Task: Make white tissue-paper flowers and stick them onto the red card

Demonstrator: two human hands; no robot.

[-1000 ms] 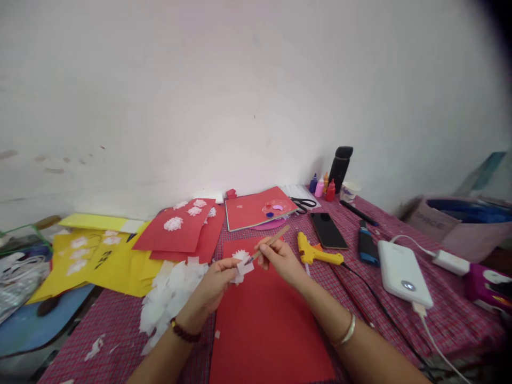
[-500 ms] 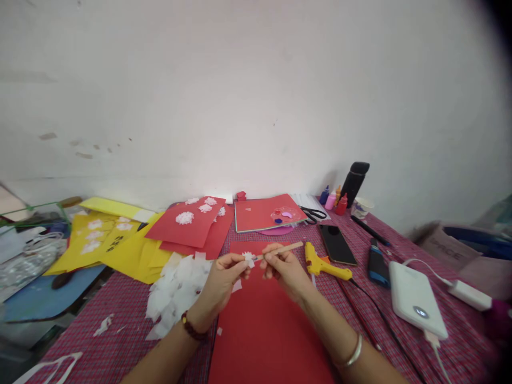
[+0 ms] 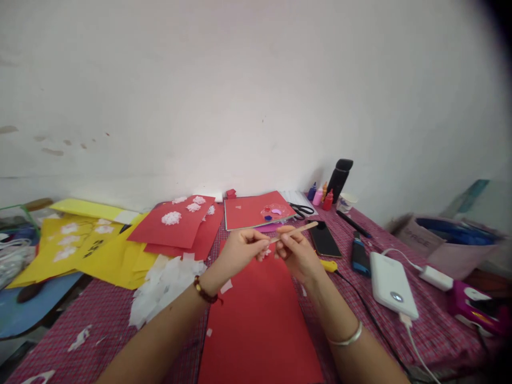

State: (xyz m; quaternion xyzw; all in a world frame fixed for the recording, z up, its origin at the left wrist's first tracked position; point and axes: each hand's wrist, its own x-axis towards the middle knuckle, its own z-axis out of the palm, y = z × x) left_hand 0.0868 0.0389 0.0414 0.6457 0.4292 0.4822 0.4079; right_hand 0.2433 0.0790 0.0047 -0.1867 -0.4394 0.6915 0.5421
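Note:
Above the red sheet, my right hand pinches a flat wooden craft stick. The stick slants up to the right, and its lower end reaches the fingertips of my left hand. Thumb and fingers of the left hand are pressed together there; what lies between them is hidden. A small white frilly paper flower shows just below the fingertips, partly covered; whether it rests on the sheet I cannot tell. Left of the sheet is a heap of white tissue pieces.
Red cards with white paper flowers lie at the back left, beside yellow cards. On the right are a yellow glue gun, partly hidden, a phone, a power bank, scissors and paint bottles.
Both hands have risen slightly and moved right and away with the stick. The left fingertips now cover the stick's lower end. The view has turned a little to the right.

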